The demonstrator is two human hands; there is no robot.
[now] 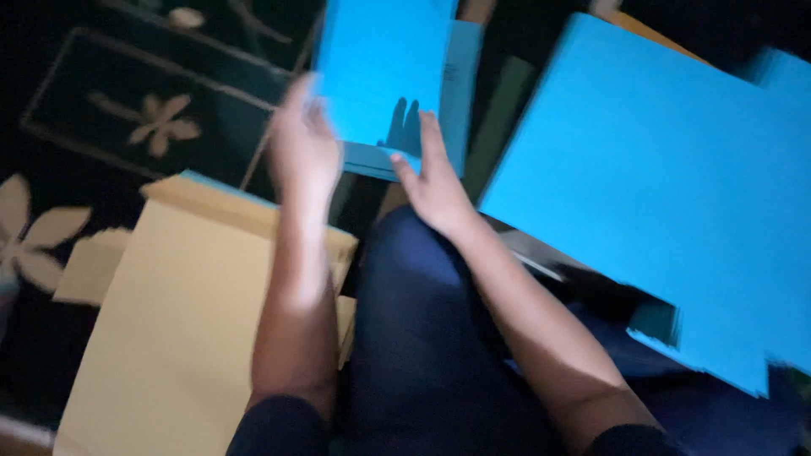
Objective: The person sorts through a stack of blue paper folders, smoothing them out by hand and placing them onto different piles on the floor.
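Dark floral-patterned carpet point(127, 110) lies under everything, blurred. Left hand point(302, 148) and right hand point(435, 181) grip a small blue paper sheet point(384, 72), fingers partly hidden behind it. Large blue sheets point(659, 186) run off frame right; tan paper stack point(177, 321) sits left.

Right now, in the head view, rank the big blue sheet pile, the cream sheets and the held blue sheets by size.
1. Big blue sheet pile
2. Cream sheets, close in size and cut off by the frame, so unsure
3. Held blue sheets, between left hand and right hand
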